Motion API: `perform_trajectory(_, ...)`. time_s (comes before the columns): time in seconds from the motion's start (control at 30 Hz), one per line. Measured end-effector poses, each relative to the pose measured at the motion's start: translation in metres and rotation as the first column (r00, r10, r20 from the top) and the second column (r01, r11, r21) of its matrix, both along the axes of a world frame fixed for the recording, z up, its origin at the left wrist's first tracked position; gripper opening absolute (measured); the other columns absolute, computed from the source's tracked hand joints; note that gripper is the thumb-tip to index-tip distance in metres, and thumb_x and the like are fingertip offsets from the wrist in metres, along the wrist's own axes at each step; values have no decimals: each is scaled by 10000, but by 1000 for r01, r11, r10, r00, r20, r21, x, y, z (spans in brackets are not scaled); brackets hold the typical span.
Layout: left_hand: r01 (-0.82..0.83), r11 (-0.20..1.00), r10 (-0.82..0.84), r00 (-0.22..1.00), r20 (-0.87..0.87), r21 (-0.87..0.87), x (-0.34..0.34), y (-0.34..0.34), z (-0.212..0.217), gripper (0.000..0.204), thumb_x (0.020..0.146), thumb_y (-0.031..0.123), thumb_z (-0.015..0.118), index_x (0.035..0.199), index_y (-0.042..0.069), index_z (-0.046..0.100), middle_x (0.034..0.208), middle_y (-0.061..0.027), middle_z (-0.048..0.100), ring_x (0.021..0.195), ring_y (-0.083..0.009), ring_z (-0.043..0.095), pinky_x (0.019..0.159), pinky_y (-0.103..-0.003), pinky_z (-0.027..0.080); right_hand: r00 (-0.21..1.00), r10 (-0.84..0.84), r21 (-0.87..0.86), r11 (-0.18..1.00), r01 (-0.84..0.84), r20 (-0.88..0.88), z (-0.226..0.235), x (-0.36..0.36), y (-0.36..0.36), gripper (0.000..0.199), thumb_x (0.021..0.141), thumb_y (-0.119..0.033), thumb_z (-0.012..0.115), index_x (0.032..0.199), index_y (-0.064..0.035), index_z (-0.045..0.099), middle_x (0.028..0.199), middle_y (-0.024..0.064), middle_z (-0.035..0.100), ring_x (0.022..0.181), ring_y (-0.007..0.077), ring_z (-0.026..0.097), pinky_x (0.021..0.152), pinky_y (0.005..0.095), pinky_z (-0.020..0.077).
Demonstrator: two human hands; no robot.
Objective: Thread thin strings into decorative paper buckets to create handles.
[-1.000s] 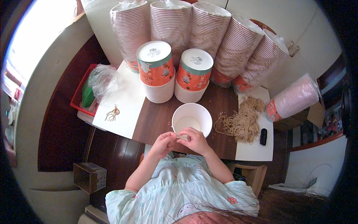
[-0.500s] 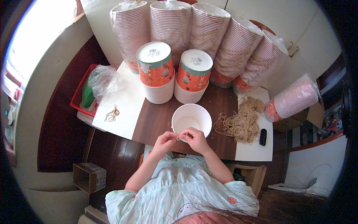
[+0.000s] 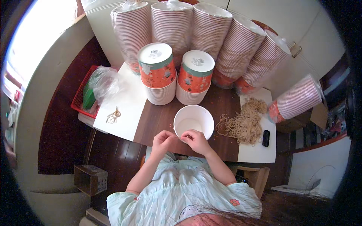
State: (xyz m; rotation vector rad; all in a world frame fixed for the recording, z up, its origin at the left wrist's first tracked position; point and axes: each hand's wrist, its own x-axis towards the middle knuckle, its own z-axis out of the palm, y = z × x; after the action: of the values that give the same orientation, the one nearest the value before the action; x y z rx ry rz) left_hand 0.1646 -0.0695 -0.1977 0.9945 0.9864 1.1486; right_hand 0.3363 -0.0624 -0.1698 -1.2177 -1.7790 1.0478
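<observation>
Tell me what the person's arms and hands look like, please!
The left hand and right hand wear no gloves. Both forearms are bare, with no watch showing. The short, loose sleeves are pale blue-green, faintly patterned, with a reddish paw-like print near the right one.

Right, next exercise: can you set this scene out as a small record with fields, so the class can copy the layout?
Hands: left hand and right hand, fingertips close together; anything between them too small to tell
Nearest: open white tub, upright, at the hands
Right side: tangled tan cord, small black object
Left side: small cord bundle, red basket
Beyond tub: two upside-down tub stacks
Back row: five bagged stacks
</observation>
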Motion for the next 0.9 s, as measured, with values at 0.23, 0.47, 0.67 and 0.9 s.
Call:
perform_trajectory(0.23, 139, 976, -120, 986, 117, -169, -7, -1, 10, 64, 782, 28, 513, 838, 24, 543, 755, -43, 601, 691, -106, 576, 625, -218, 459, 998, -19, 11, 1000, 20, -62, -3, 0, 1, 109, 764, -118, 613, 787, -15, 590, 724, 81, 576, 615, 167, 545, 548, 267, 429)
perform_trajectory(0.47, 261, 953, -247, 963, 104, -152, -4, -1, 12, 78, 788, 66, 551, 855, 28, 538, 769, 3, 570, 701, -68, 559, 611, -173, 433, 997, -5, -20, 1000, 3, -83, 2, 0, 0, 113, 777, -123, 607, 806, -14, 590, 744, 64, 585, 639, 138, 545, 560, 258, 433)
perform_trajectory(0.67, 177, 981, -180, 983, -41, -81, 1, 0, 6, 59, 798, 68, 553, 824, 16, 559, 729, 22, 558, 647, -38, 487, 565, -171, 387, 995, -11, -46, 999, 6, -100, -1, -1, 0, 117, 781, -126, 603, 809, -13, 588, 746, 65, 585, 645, 139, 545, 570, 257, 434)
perform_trajectory(0.9, 83, 996, -74, 981, -180, 44, 7, -3, 4, 72, 785, 69, 587, 828, 11, 583, 701, 28, 555, 630, -28, 480, 550, -166, 384, 996, -26, -44, 999, 23, -81, -3, -1, 1, 127, 784, -129, 597, 806, -4, 582, 753, 82, 590, 667, 165, 560, 597, 275, 441)
